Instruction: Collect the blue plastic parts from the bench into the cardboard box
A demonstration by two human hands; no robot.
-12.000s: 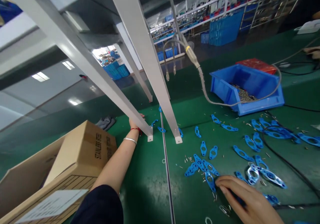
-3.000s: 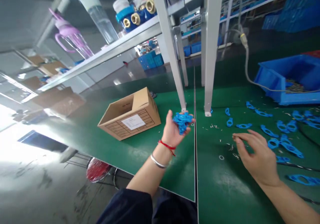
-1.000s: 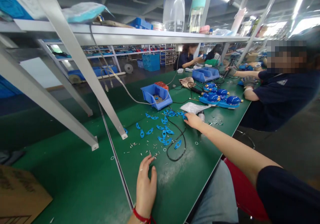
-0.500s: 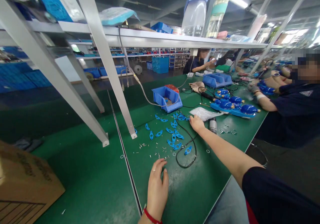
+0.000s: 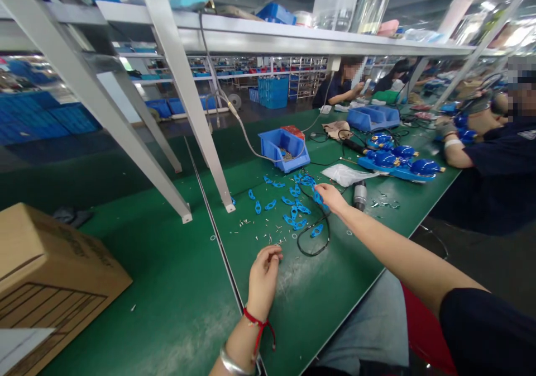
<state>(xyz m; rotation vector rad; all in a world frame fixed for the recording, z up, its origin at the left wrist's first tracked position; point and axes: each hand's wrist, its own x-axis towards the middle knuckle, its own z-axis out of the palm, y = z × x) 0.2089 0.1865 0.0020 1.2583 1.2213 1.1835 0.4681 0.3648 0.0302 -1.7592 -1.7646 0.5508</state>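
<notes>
My right hand (image 5: 330,196) reaches out over the green table (image 5: 176,286) and pinches a blue plastic bracket (image 5: 319,198) at the edge of a scatter of several blue brackets (image 5: 288,208). My left hand (image 5: 263,275) rests near the table's front with its fingers curled, nothing visible in it; a red string and a silver bangle are on its wrist. Small metal pins (image 5: 259,233) lie strewn between my two hands. A black cable (image 5: 312,242) loops beside the brackets.
A cardboard box (image 5: 46,286) sits at the left. A blue bin (image 5: 285,150) with metal bits stands behind the brackets, white shelf legs (image 5: 196,124) to its left. A screwdriver tool (image 5: 360,195), plastic bag (image 5: 345,174) and blue housings (image 5: 397,161) lie right. Co-workers sit beyond.
My right hand has closed on a blue bracket in the scatter. My left hand drew back a little and its fingers curled. The view tilted down and the box came further into sight.
</notes>
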